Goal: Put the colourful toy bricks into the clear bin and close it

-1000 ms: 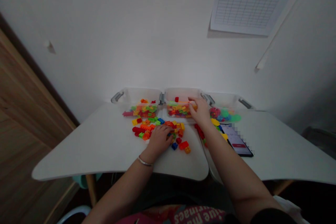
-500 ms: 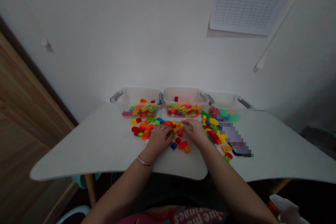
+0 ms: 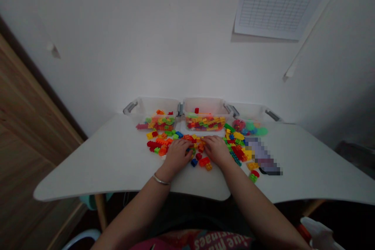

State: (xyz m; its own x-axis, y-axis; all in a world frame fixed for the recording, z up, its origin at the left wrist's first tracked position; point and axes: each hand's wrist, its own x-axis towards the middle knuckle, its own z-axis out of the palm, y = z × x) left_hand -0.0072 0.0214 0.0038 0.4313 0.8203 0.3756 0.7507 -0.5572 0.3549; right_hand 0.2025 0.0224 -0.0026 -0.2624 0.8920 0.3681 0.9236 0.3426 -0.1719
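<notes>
My left hand [image 3: 177, 154] is over the middle of a pile of colourful plastic building bricks. Its fingers and thumb bend around a small green and blue building brick [image 3: 192, 150], partly hidden by the fingers. Facing it, my right hand [image 3: 216, 150] rests at the pile's right side, fingers stretched out and thumb apart, touching yellow and orange bricks [image 3: 200, 146]. In front of the hands lie a blue brick [image 3: 193, 162], a dark red brick [image 3: 199, 156] and an orange-red brick [image 3: 204, 161].
Three clear bins stand against the wall: the left bin [image 3: 140, 106] and middle bin [image 3: 205, 105] hold bricks, the right bin [image 3: 252, 108] rounder pieces. More bricks [image 3: 238, 152] and a blurred-out phone-like object [image 3: 263, 156] lie right on the white table [image 3: 117, 164].
My right hand has shifted slightly left and toward me, its fingertips lower among the bricks. My left hand has stayed in place.
</notes>
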